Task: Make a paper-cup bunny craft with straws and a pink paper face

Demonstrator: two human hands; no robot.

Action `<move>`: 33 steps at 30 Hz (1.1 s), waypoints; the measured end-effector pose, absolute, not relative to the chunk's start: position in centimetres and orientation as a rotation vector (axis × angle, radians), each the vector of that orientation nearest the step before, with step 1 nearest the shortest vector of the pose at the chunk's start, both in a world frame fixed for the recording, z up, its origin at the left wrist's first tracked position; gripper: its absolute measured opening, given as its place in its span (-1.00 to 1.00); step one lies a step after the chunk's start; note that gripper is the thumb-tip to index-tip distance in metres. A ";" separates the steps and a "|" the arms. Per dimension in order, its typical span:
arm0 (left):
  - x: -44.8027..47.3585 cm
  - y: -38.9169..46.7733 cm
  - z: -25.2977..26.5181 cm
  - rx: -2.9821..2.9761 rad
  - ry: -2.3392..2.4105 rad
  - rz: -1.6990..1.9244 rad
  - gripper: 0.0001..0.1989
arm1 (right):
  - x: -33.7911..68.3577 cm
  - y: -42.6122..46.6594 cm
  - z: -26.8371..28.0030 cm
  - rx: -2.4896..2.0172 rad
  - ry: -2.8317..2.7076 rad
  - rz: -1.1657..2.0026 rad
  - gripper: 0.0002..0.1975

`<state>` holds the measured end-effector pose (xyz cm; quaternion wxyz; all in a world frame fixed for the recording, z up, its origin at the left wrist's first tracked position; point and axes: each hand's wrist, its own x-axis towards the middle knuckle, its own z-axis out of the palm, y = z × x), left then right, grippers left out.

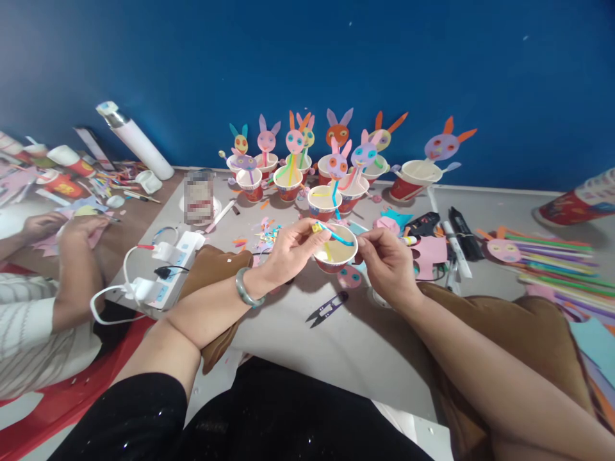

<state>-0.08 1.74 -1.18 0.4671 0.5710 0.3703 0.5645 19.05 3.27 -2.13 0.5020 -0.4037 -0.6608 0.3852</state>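
A paper cup [340, 255] with a white inside stands in front of me, between my hands. My left hand [298, 248] is closed at its left rim, pinching the end of a blue drinking straw [340, 237] with a bit of yellow at the fingertips. The straw runs across the cup's mouth to the right side. There my right hand [388, 261] is closed with fingertips at the cup's rim; what exactly they pinch is hidden. A pink paper face [350, 277] lies just before the cup, and dark thread snips [327, 310] lie nearer to me.
Several cups with paper rabbit heads [337, 165] stand along the blue wall. A power strip [177, 269] is left, markers [464, 234] and coloured straws [557, 262] right. Brown cushions [519, 320] flank me. Another person's hands [84, 227] work at far left.
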 end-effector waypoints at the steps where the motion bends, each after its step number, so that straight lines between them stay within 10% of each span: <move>1: -0.1 1.8 -1.2 1.392 0.900 1.379 -0.70 | 19.0 3.2 -2.1 -0.973 -1.603 0.941 -0.63; 33: -0.2 1.8 -0.4 1.421 1.083 1.455 -0.62 | 19.2 2.6 -2.1 -0.827 -1.933 1.189 -0.70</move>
